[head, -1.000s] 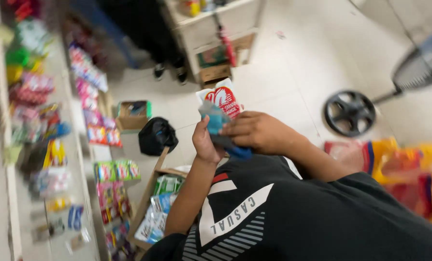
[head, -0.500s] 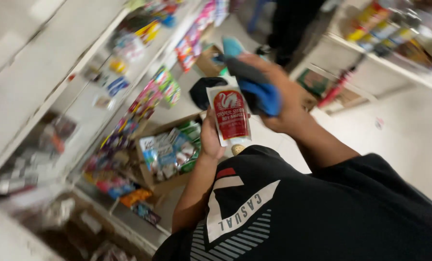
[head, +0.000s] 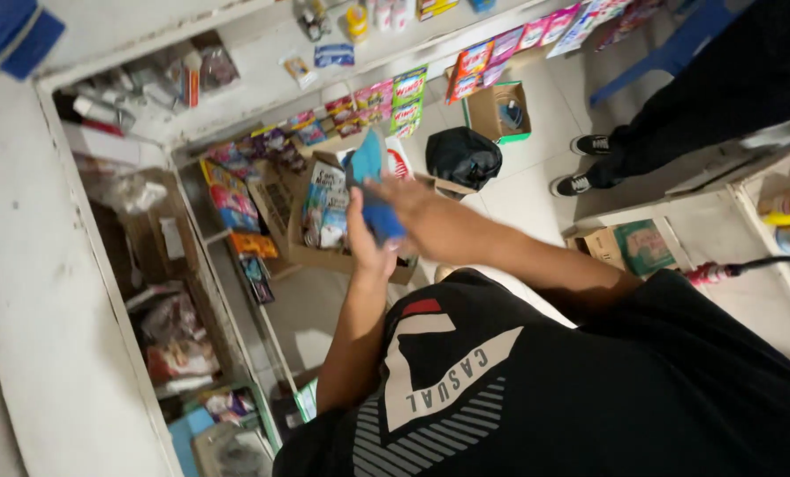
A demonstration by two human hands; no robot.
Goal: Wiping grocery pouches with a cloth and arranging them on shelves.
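Fingers of right hand (head: 404, 201) curled around blue cloth (head: 373, 199), left hand (head: 368, 252) gripping white-and-red packet (head: 401, 162) underneath

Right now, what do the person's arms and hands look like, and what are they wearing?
Both arms are bare from above the elbow down. The left hand and the right hand wear no gloves, and no rings or watch can be made out. The person wears a black short-sleeved T-shirt with a pale grey angular print, thin grey stripes and a small red patch on the chest.

Both hands, left hand (head: 366, 250) and right hand (head: 401, 196), hold a blue cloth (head: 370, 193) over a cardboard box (head: 324, 256).
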